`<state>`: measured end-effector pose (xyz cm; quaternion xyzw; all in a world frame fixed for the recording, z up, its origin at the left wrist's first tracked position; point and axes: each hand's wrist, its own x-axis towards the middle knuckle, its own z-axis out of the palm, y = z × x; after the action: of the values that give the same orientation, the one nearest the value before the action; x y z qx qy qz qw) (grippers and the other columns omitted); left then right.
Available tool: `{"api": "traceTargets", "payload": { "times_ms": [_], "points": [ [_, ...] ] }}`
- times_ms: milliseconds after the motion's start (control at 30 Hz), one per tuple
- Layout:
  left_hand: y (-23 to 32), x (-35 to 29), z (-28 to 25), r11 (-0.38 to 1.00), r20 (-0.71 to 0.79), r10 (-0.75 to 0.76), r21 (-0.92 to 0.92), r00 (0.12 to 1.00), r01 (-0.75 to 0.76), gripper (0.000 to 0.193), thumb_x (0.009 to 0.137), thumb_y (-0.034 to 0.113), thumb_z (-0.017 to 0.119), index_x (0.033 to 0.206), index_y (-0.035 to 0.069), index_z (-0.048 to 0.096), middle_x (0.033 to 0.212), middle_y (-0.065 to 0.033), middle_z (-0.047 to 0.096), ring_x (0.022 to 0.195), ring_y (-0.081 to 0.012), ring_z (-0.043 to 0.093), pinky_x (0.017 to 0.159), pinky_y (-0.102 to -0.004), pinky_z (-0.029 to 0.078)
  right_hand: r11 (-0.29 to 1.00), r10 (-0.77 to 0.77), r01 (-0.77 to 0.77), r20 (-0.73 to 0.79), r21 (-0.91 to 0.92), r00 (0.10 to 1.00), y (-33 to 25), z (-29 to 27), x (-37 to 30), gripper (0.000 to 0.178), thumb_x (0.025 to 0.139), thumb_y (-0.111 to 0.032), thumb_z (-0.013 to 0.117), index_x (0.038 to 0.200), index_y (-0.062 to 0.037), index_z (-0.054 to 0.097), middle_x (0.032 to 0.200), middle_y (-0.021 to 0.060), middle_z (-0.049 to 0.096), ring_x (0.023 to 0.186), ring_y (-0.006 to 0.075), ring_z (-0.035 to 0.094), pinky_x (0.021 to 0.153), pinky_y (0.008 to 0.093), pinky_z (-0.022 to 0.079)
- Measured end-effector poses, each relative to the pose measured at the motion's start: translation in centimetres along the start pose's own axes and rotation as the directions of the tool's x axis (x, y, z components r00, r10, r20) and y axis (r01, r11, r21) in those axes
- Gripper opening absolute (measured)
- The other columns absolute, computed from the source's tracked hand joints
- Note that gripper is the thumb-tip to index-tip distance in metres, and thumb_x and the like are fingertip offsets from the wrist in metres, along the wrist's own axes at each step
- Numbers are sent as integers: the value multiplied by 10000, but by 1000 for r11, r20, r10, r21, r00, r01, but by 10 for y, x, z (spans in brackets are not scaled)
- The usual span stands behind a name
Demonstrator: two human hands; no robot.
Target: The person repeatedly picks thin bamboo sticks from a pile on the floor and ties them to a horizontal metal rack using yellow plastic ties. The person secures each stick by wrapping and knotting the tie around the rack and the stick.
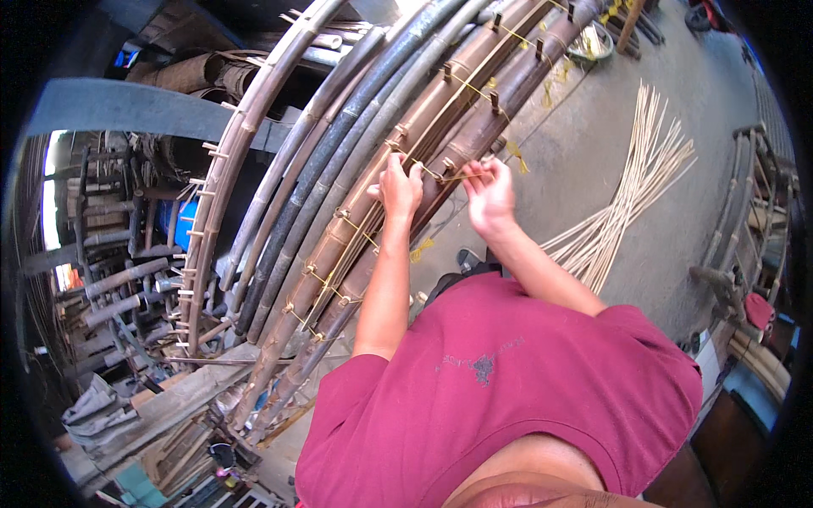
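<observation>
Two long brown bamboo poles (339, 240) run side by side in front of me, with thin strips (343, 269) lying between them. Wooden pegs (495, 102) stick out along both poles, and yellow cord (362, 230) zigzags from peg to peg across the gap. My left hand (400, 188) is closed against the left pole by a peg; what its fingers grip is hidden. Over the right pole, my right hand (491, 196) pinches yellow cord, which stretches across toward the left thumb. Loose yellow tails (421, 248) dangle beside the right pole.
More bamboo poles (326, 161) lean on the left, beside a curved pegged pole (222, 169). A bundle of thin pale sticks (622, 199) lies on the concrete floor (677, 245) at right. Bamboo frames (741, 212) stand far right; stacked wood (118, 288) fills the left.
</observation>
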<state>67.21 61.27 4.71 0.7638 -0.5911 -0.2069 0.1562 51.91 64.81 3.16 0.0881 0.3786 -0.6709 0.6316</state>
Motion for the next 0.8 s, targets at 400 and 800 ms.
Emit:
{"api": "traceTargets", "payload": {
  "times_ms": [400,800],
  "points": [
    [12,9,4,960,-136,-11,-280,991,-28,310,985,255,498,1126,33,662,1057,-238,669,1043,-431,605,909,-482,420,-423,786,905,516,48,340,42,168,95,521,955,-510,484,895,-52,727,775,120,701,763,265,679,742,428,502],
    [9,42,-9,754,-261,52,-623,964,-209,215,988,117,523,969,-38,671,746,-74,671,711,-125,626,671,-268,479,122,766,920,624,-373,152,-31,11,17,406,907,-310,541,628,-25,615,615,200,603,612,400,603,612,500,491]
  ]
}}
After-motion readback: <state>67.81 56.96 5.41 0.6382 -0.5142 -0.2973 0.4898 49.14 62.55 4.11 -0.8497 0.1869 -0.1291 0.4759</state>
